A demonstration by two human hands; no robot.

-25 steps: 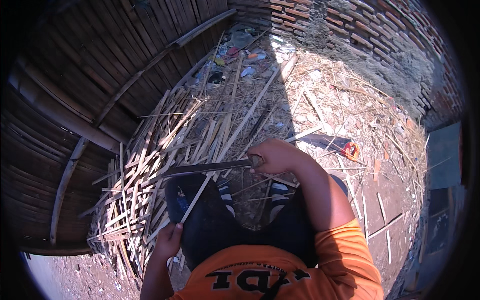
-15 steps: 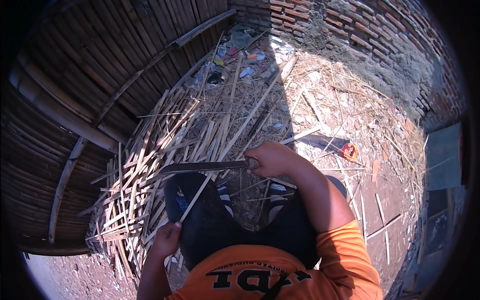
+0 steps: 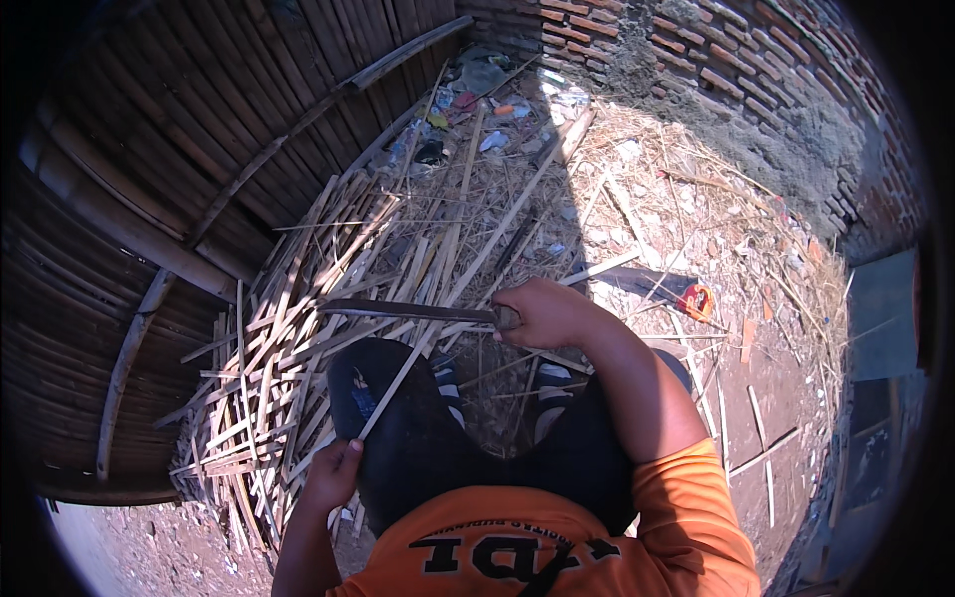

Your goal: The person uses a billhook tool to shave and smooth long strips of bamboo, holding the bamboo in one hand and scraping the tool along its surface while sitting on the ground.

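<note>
So your right hand (image 3: pixel 537 311) is wrapped tight around the handle of a big knife (image 3: pixel 403 310), out in front of your knees. The blade sticks out to your left, pretty much level across the view, with its tip over the pile of strips (image 3: pixel 254 413).

Your left hand (image 3: pixel 333 473) is down beside your left thigh, thumb and fingers pinched together on the near end of a thin pale wooden strip (image 3: pixel 395 389). That strip slants up across your dark trousers (image 3: pixel 468 473) and heads away from you, crossing the line of the blade. Can't tell if the blade is actually touching it, and I lose its far end among the other sticks.

You've got both feet (image 3: pixel 553 383) between your knees, striped black and white on top. The pile is heaped on your left, next to the slatted wall (image 3: pixel 119 149). Off to your right there's what looks like a saw with a red-orange handle (image 3: pixel 698 302), lying on the ground in the sunny patch. Further out there's straw (image 3: pixel 686 149), bits of litter (image 3: pixel 493 142) and a brick wall (image 3: pixel 726 75) at the back.
</note>
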